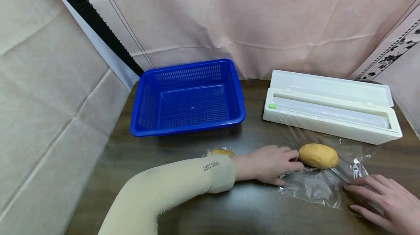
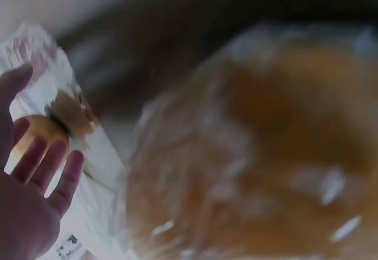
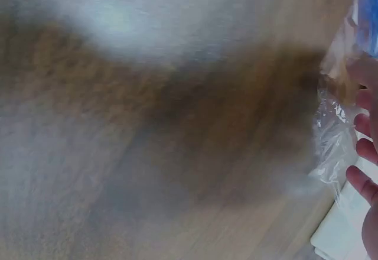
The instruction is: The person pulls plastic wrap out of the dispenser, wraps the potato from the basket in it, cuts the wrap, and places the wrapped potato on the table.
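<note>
A yellow potato (image 1: 318,156) lies on a sheet of clear cling film (image 1: 315,187) spread on the table. My left hand (image 1: 273,164) is at the potato's left side, fingers loosely extended over the film's left edge; whether they touch the potato is hard to tell. In the left wrist view that hand (image 2: 35,195) appears with spread fingers. Beside the film's right edge, my right hand (image 1: 387,198) has its fingers slightly bent and lowered to the table, gripping nothing visible. A second potato, wrapped in film (image 1: 220,152), sits behind my left forearm, partly hidden; it looms blurred in the left wrist view.
A white cling film box (image 1: 331,127) with its lid raised stands at the back right, film running from its roll (image 1: 328,112) toward the potato. A blue plastic basket (image 1: 188,133) stands at the back left. Pinkish cloth (image 1: 229,16) hangs behind the table.
</note>
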Demonstrator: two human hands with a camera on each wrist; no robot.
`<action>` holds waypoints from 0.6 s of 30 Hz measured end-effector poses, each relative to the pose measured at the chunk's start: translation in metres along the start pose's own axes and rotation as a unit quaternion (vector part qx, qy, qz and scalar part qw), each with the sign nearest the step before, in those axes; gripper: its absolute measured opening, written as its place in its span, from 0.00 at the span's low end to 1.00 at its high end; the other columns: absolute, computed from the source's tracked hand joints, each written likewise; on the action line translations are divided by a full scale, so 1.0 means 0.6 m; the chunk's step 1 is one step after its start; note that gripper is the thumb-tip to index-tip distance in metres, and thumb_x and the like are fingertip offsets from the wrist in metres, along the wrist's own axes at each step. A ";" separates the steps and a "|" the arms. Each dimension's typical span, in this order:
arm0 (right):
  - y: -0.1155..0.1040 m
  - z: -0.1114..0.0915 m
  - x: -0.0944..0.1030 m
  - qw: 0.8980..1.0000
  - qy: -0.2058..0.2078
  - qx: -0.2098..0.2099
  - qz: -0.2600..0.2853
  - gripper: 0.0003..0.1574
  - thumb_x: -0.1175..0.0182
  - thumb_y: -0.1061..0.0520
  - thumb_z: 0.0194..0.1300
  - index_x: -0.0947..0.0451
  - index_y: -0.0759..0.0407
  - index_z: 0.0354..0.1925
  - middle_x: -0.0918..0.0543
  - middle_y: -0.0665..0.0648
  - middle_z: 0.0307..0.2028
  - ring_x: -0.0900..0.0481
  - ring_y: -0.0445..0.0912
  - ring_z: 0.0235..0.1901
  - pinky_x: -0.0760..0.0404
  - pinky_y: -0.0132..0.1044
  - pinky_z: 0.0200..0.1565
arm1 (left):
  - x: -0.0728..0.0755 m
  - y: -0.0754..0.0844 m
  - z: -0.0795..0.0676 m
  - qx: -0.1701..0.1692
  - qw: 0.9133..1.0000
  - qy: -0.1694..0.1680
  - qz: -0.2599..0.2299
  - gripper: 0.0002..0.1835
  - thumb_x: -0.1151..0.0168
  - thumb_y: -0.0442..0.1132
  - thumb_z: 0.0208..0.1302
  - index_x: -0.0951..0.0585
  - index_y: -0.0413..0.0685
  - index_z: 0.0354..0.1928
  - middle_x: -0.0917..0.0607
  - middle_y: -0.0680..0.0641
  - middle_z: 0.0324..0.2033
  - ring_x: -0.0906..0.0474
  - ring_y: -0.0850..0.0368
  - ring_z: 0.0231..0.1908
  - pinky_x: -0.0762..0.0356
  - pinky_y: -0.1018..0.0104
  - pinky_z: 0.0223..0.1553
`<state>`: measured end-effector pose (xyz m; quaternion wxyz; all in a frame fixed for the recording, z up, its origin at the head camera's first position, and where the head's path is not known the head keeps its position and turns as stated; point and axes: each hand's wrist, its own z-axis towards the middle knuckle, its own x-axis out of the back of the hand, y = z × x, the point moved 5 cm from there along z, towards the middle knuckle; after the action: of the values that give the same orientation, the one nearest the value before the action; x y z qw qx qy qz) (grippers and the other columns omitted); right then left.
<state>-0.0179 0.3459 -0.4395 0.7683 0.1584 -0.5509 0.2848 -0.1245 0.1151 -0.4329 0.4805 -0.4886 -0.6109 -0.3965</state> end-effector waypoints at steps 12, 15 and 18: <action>-0.010 -0.010 -0.014 0.998 0.021 0.049 0.041 0.25 0.44 0.26 0.59 0.18 0.41 0.36 0.27 0.35 0.37 0.32 0.32 0.33 0.35 0.28 0.28 | -0.031 0.027 -0.047 -0.053 0.995 -0.052 0.059 0.26 0.40 0.67 0.56 0.26 0.69 0.54 0.28 0.59 0.50 0.32 0.64 0.52 0.28 0.68 0.48; -0.010 -0.014 -0.016 0.998 0.017 0.050 0.041 0.24 0.44 0.26 0.59 0.19 0.41 0.36 0.28 0.34 0.38 0.32 0.30 0.32 0.32 0.27 0.29 | -0.031 0.028 -0.056 -0.053 0.995 -0.050 0.067 0.24 0.41 0.66 0.58 0.26 0.70 0.54 0.28 0.59 0.50 0.31 0.64 0.53 0.27 0.67 0.47; -0.011 -0.016 -0.016 0.998 0.014 0.050 0.039 0.23 0.44 0.26 0.59 0.20 0.39 0.36 0.30 0.33 0.37 0.34 0.29 0.31 0.33 0.26 0.28 | -0.029 0.031 -0.062 -0.055 0.994 -0.057 0.071 0.24 0.43 0.65 0.61 0.27 0.71 0.57 0.28 0.59 0.53 0.32 0.63 0.55 0.28 0.66 0.49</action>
<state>-0.0090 0.3436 -0.4515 0.7556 0.1712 -0.5305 0.3439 -0.0981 0.0800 -0.4414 0.4438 -0.5785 -0.5784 -0.3659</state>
